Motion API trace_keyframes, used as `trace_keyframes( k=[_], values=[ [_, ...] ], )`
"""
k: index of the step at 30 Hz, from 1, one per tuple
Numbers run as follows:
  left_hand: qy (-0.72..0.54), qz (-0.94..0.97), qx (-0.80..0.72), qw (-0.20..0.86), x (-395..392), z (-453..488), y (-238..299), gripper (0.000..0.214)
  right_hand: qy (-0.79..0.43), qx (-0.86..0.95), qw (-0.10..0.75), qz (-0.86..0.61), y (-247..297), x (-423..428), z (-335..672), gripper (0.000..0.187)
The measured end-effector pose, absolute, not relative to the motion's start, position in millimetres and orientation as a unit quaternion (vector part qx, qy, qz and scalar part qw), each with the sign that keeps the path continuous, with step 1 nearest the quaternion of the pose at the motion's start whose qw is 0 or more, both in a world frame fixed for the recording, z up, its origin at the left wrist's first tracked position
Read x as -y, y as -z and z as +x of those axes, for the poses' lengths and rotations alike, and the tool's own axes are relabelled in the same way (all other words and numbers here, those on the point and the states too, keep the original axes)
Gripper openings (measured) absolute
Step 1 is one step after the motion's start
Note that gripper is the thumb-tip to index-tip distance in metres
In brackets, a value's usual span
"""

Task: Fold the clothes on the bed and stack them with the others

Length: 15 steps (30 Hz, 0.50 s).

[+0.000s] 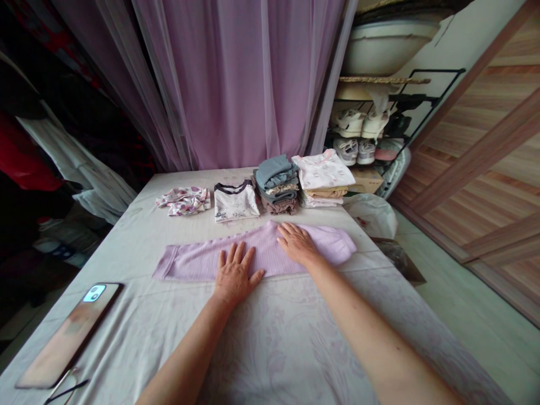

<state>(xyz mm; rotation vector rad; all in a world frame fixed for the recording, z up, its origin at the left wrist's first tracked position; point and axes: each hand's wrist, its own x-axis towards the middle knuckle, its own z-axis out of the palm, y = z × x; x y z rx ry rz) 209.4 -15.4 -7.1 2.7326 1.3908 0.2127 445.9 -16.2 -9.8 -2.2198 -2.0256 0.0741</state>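
A lilac ribbed garment, which looks like pants folded lengthwise, lies flat across the cloth-covered table. My left hand rests on its near middle part with the fingers spread. On its right half lies my right hand, palm down and fingers stretched out. Neither hand grips the fabric. Behind the garment stand a crumpled floral cloth, a folded white shirt with a dark collar, a stack of grey and brown folded clothes and another stack topped by a white shirt with a pink neckline.
A phone lies face down at the table's left edge, with eyeglasses partly in view beside it. A purple curtain hangs behind the table. To the right are a shoe rack, a plastic bag and wooden doors.
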Motion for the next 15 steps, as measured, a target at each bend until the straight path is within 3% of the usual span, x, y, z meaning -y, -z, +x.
trace_keyframes(
  k=[7, 12, 15],
  values=[
    [-0.060, 0.888, -0.449, 0.075, 10.7, 206.9, 4.9, 0.068, -0.023, 0.645, 0.056, -0.762, 0.7, 16.0, 439.9, 0.050],
    [-0.107, 0.888, -0.420, 0.154, -9.2, 194.3, 8.7, 0.050, 0.031, 0.610, 0.091, -0.786, -15.9, 33.1, 471.2, 0.043],
    [-0.165, 0.891, -0.388, 0.172, -30.2, 175.0, 5.6, 0.043, 0.031, 0.579, 0.065, -0.812, -27.3, 41.2, 505.4, 0.042]
  ],
)
